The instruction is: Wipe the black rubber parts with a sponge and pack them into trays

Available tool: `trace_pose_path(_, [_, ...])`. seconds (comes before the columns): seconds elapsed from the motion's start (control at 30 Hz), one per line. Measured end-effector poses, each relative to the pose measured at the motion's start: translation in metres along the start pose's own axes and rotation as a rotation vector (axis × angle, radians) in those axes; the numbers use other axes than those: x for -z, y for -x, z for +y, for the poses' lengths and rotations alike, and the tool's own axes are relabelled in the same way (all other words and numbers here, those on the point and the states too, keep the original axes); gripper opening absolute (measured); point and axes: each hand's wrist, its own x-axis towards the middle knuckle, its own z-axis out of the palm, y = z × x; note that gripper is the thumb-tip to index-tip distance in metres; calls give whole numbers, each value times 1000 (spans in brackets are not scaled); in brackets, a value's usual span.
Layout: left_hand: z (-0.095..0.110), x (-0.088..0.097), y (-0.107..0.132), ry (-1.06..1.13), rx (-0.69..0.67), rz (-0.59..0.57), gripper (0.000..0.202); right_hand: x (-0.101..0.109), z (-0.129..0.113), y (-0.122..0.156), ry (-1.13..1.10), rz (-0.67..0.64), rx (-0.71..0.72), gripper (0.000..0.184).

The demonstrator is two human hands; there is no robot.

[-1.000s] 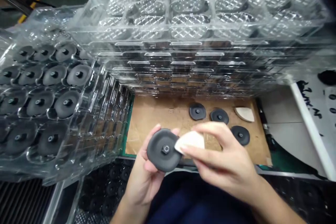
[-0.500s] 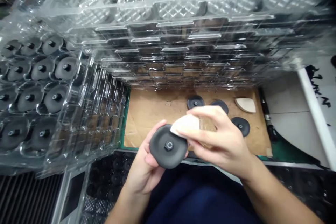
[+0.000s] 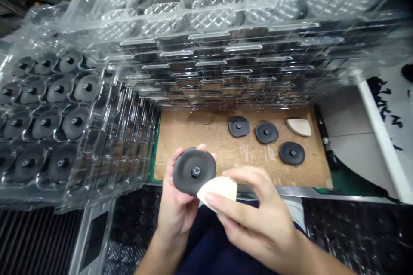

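My left hand (image 3: pixel 177 206) grips a dark, rounded disc (image 3: pixel 190 169) by its edge, its small central stud facing up. Pinched in my right hand (image 3: pixel 254 215) is a cream, wedge-shaped sponge pad (image 3: pixel 221 190), which meets the disc's lower right rim. Beyond my hands, three similar discs lie on a brown cardboard sheet: one disc (image 3: pixel 238 126) at the left, a second disc (image 3: pixel 266 132) beside it and a third disc (image 3: pixel 292 153) nearer on the right. Another cream wedge pad (image 3: pixel 299 126) rests at the sheet's far right.
A tall stack of clear plastic trays (image 3: pixel 213 56) rises behind the cardboard sheet (image 3: pixel 183 124). On the left, another tray stack (image 3: pixel 112 137) holds several dark discs in its pockets. A white panel edge (image 3: pixel 382 133) bounds the right side.
The sponge pad has moved from the disc's upper right edge down to its lower right edge. My right hand has come lower, uncovering the discs on the cardboard.
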Motion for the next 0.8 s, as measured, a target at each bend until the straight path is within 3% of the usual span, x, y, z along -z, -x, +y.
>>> trace_pose_path(0.2, [-9, -8, 6, -40, -142, 62, 51, -2, -3, 4, 41, 85, -65, 26])
trace_pose_path(0.57, [-11, -8, 6, -30, -139, 65, 52, -1, -4, 5, 12, 51, -37, 26])
trace_pose_path(0.7, [-11, -6, 6, -33, -128, 74, 51, -1, -4, 6, 64, 60, -103, 28])
trace_pose_path(0.8, [-11, -5, 5, -13, -130, 55, 52, -2, -4, 9, 26, 47, -52, 28])
